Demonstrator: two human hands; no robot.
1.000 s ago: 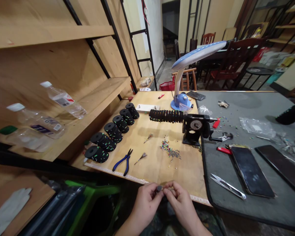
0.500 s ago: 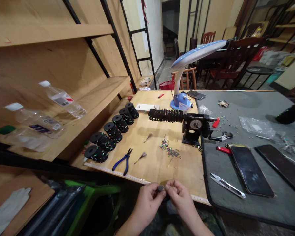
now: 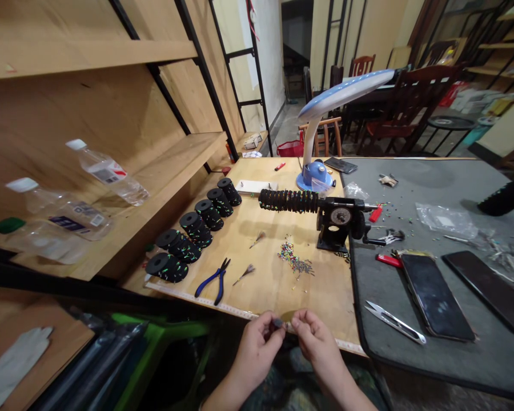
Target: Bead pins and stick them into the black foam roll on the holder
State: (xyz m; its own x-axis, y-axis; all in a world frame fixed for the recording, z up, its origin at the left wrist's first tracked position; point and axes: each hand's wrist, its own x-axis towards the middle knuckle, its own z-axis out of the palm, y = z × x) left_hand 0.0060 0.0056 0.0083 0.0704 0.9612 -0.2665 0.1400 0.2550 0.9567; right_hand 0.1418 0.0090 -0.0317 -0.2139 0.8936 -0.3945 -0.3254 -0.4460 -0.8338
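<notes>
Fingertips Part Slightly Over the Near Edge

Nearest you, both hands are raised at the near edge of the wooden tabletop (image 3: 274, 292). Your left hand (image 3: 253, 348) has its grip pinched around a small, dark, rounded piece (image 3: 277, 323). Your right hand (image 3: 319, 345) has thumb and forefinger closed at the tip, seemingly on a pale bit (image 3: 288, 326) too tiny to identify. Your fingertips nearly met a second ago; now a narrow gap separates them and the pale bit shows in it. As I judge it, the fine handwork is at a point where the two pieces are being held apart.

Beyond the near edge, toward its left corner, lie pliers (image 3: 222, 271) with smooth blue handles and spread tapered jaws. On the soft grey mat (image 3: 383, 285) covering the right side sit slim, shiny metal snips (image 3: 397, 323).

Mid-tabletop, glossy multicoloured beads (image 3: 286, 251) are heaped against thin grey slivers (image 3: 305, 266). Farther on, a black metal winder (image 3: 341, 216) carries a ribbed, bead-flecked black roll (image 3: 289, 201). Matte black spools (image 3: 167, 268) line the left edge, and a smooth blue-and-white lamp (image 3: 313, 173) stands by the far edge.
</notes>
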